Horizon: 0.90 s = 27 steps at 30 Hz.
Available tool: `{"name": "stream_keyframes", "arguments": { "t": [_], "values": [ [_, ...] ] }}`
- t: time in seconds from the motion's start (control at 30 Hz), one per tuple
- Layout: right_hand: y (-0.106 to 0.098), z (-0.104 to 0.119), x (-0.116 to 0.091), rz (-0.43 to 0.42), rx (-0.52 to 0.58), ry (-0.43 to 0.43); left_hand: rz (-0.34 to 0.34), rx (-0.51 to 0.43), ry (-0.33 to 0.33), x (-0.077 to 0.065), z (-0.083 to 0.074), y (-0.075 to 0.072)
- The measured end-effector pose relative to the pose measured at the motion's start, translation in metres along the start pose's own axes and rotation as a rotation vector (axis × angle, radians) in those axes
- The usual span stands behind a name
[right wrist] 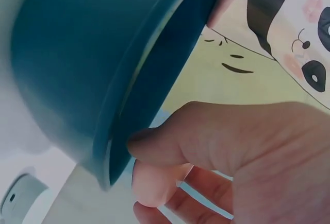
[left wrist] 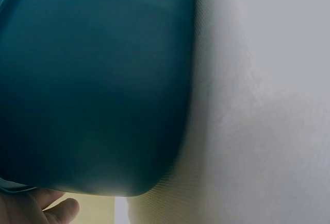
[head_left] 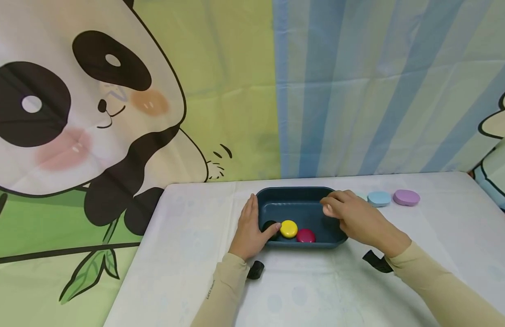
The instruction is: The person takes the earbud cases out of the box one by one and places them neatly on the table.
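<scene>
Head view alone shows yellow disc (head_left: 289,228) inside the blue tray (head_left: 301,196); both hands, left (head_left: 249,231) and right (head_left: 352,213), clasp its rim.

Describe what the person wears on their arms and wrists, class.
Both arms wear long beige sleeves, the left sleeve with small dark lettering and the right sleeve plain. A black strap sits at each wrist. The left hand and right hand are bare.

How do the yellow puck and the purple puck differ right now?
The yellow puck lies inside the tray, beside the left hand's thumb; the purple puck lies on the table, right of the tray. Yellow looks round, purple more oval. Both are small, flat and untouched by the right hand.
</scene>
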State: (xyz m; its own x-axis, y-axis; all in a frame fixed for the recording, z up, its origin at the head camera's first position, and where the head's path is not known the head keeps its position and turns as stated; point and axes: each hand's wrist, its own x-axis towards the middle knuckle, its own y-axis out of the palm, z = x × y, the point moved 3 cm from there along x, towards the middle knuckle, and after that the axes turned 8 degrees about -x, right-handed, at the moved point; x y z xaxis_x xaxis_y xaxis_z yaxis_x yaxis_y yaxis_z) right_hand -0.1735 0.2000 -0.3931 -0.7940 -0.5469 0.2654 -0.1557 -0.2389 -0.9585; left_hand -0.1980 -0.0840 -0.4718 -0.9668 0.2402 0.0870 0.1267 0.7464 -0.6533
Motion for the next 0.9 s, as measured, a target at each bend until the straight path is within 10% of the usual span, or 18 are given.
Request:
{"name": "stream_keyframes", "arguments": {
  "t": [0.4,0.9],
  "values": [
    [-0.01,-0.016,-0.016,-0.151,-0.05,-0.074,-0.002,-0.003,0.004,0.0,0.0,-0.001],
    [-0.009,-0.042,-0.035,-0.144,-0.086,0.01,-0.003,0.002,0.004,0.0,0.0,0.0]
  ]
}}
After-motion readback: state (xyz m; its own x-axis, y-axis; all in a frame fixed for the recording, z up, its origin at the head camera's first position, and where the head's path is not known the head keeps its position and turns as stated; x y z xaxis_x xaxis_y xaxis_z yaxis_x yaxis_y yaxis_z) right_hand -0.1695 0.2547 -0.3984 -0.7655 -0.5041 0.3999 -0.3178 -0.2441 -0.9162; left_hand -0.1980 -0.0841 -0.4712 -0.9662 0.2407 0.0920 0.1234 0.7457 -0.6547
